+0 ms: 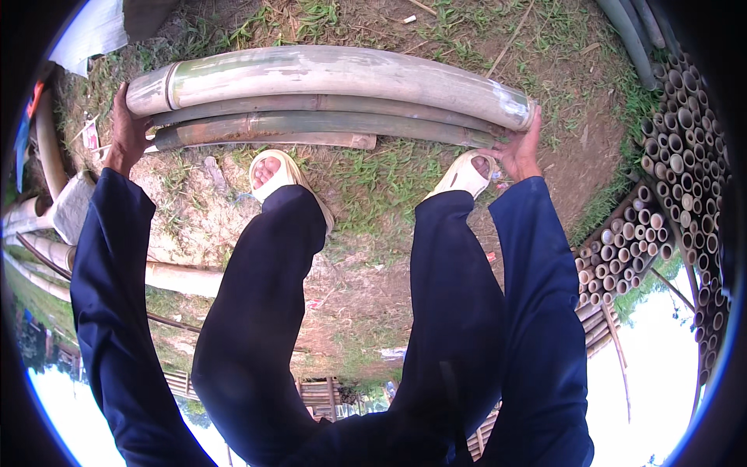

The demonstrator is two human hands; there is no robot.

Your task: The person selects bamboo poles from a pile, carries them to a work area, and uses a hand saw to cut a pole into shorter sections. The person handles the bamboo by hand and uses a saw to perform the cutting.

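Seen from above, looking down past dark blue trouser legs and pale sandals to bare earth and patchy grass. Lying crosswise just beyond the feet: a short stack of bamboo poles, long axis running left to right, bowed by the lens. Topmost, a thick pale green bamboo pole; under it two thinner, darker poles and a flat wooden slat.

Left hand at the left end of the stack, fingers curled around the cut end of the thick pole, apparently gripping it. Right hand at the right end, palm and spread fingers pressed against the lower side of the thick pole's far tip; hard to tell whether closed around it or only bracing it. Both arms in dark blue sleeves, stretched out to either end, so the pole spans the full gap between the hands, each hand equally close to its own end.

To the right, a large pile of cut bamboo stems seen end-on, hollow rings facing the viewer. To the left, more loose bamboo lengths on the ground.
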